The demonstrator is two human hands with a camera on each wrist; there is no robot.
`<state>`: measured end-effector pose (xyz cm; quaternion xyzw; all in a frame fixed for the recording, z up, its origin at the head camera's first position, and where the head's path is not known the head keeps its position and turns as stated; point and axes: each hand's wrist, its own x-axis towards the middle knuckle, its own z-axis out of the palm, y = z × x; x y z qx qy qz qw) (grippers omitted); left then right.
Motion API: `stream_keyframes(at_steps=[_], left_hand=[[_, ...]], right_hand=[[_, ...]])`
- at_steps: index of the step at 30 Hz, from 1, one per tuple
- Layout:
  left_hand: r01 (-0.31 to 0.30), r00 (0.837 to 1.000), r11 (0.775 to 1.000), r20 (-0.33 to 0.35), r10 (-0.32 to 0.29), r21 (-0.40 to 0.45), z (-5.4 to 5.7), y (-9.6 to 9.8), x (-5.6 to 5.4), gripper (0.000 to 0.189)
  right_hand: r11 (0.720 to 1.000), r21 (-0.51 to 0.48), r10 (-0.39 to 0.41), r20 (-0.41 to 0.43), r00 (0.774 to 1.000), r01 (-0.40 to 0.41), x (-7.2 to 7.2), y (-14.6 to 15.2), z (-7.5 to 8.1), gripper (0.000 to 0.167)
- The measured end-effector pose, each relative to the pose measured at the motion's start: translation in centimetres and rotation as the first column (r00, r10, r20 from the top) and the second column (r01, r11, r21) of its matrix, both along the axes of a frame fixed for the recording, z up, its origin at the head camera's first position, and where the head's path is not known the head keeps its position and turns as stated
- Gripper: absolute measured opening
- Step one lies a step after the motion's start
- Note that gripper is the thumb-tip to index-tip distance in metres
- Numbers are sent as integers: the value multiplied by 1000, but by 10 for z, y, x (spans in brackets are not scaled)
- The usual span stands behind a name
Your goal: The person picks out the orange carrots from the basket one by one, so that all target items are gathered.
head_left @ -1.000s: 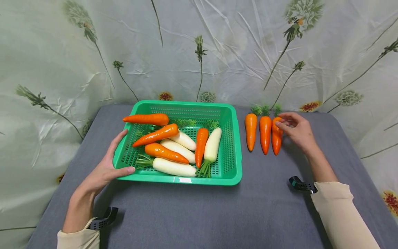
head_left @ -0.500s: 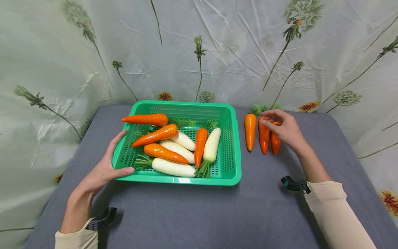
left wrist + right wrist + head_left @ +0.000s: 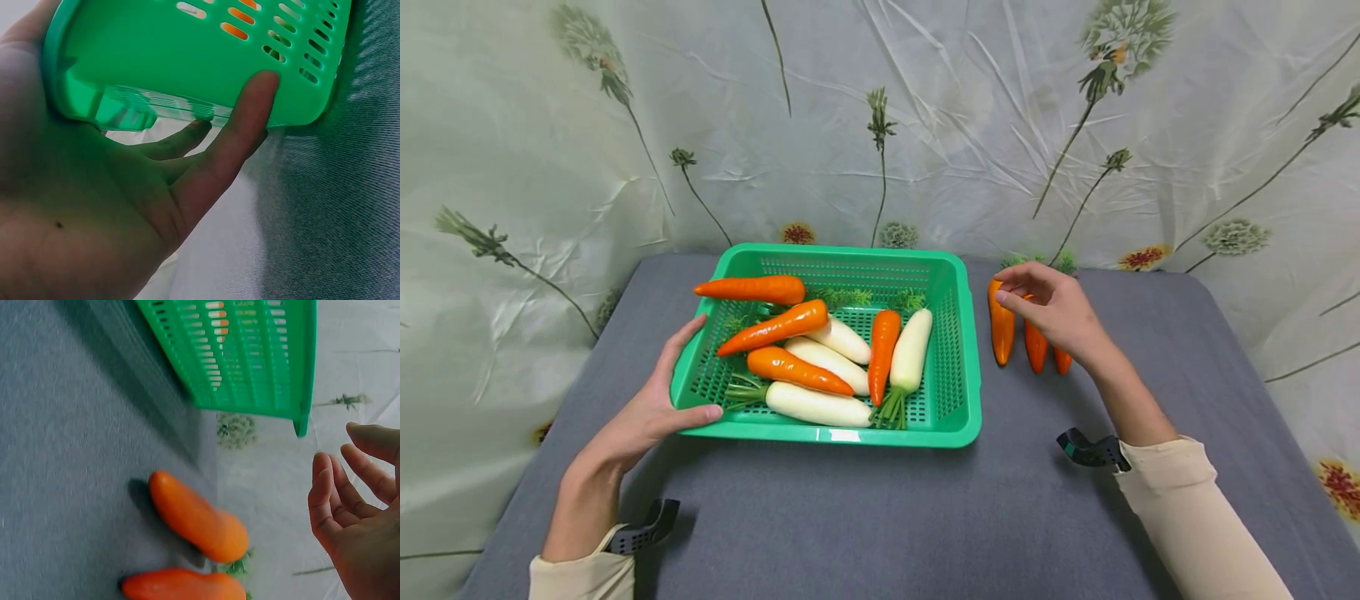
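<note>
A green plastic basket (image 3: pixel 970 367) stands on the grey cloth, holding several orange carrots (image 3: pixel 792 371) and several white radishes (image 3: pixel 820 406). My left hand (image 3: pixel 651 408) grips its left side, thumb over the front corner of the rim; the left wrist view shows fingers (image 3: pixel 234 144) against the outer wall. To the basket's right lie 3 carrots (image 3: pixel 1002 337) in a row, leafy ends away from me. Over their tops hovers my right hand (image 3: pixel 1048 308), fingertips near the leftmost one. In the right wrist view its thumb and loosely bent fingers (image 3: pixel 322 494) are apart, with nothing between them.
A grey cloth (image 3: pixel 880 517) covers the table. Behind it hangs a pale curtain (image 3: pixel 955 125) printed with dandelions. Each wrist wears a black strap (image 3: pixel 1090 450).
My right hand has moved left across the row, from the rightmost carrot past the middle one to the leftmost. The carrots, basket and left hand stay where they were.
</note>
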<state>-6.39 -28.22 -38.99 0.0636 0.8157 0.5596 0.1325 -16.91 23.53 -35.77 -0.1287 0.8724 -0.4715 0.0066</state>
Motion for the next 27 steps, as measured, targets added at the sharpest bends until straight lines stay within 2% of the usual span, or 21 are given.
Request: stream_keyframes(at_steps=[9,13,20,27], left_hand=[[4,1000,999,-2,-4,-35,-1,-1,0,114],[9,1000,999,-13,-9,-38,-1,-2,0,115],[0,1000,999,-7,0,-47,0,-4,0,114],[-7,1000,999,-6,6,-45,-1,-2,-1,114]], right_hand=[[997,-52,57,-24,998,-59,2,-20,4,28],[991,-107,83,-23,996,-85,4,-31,6,28],[958,-234,159,-38,987,-163,9,-50,4,29],[935,-270,231,-33,972,-232,10,-72,6,27]])
